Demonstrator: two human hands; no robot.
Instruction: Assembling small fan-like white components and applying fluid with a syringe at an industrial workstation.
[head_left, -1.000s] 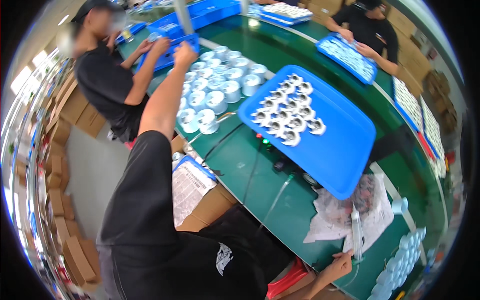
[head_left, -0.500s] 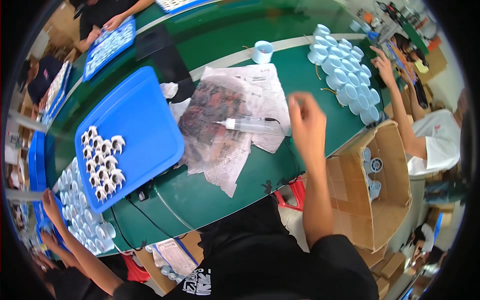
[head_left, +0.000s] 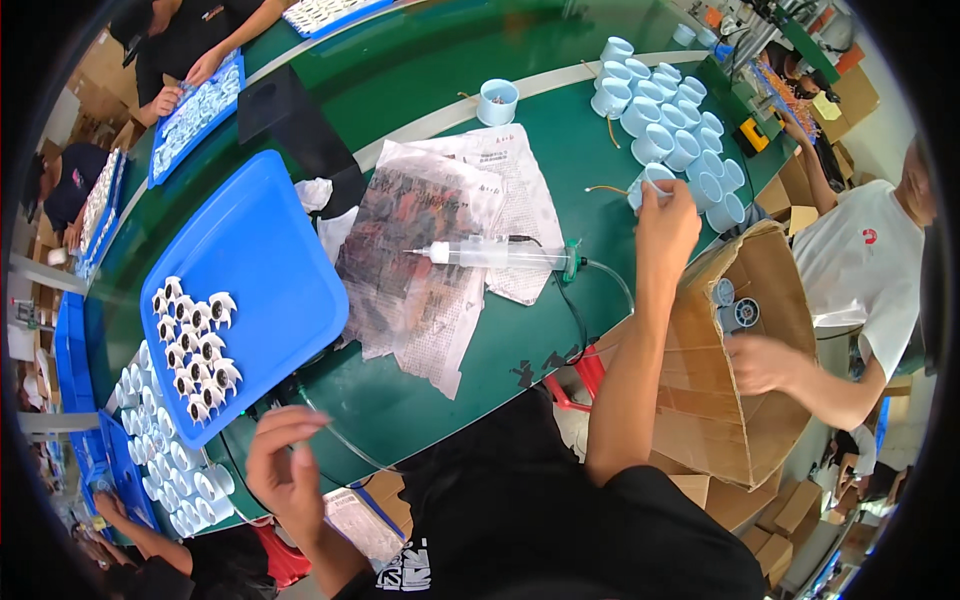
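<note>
My right hand reaches to the near edge of a group of light-blue round cups. Its thumb and fingers pinch the rim of one light-blue cup, from which a thin wire sticks out leftward. My left hand hovers off the table's front edge, nearest the blue tray; its fingers are apart and nothing is in them. White bladed fan wheels with dark centres sit on that tray. Between the hands, a clear syringe with a green end cap and hose lies on printed paper sheets.
More light-blue cups stand left of the tray. One single cup is at the far middle. An open cardboard box holds several cups at my right, where a co-worker's hand reaches in. Cables hang over the green table's front edge.
My right hand has moved right, from beside the syringe onto a cup. My left hand has come back from the far left toward my body. The co-worker's hand has dropped to the box.
</note>
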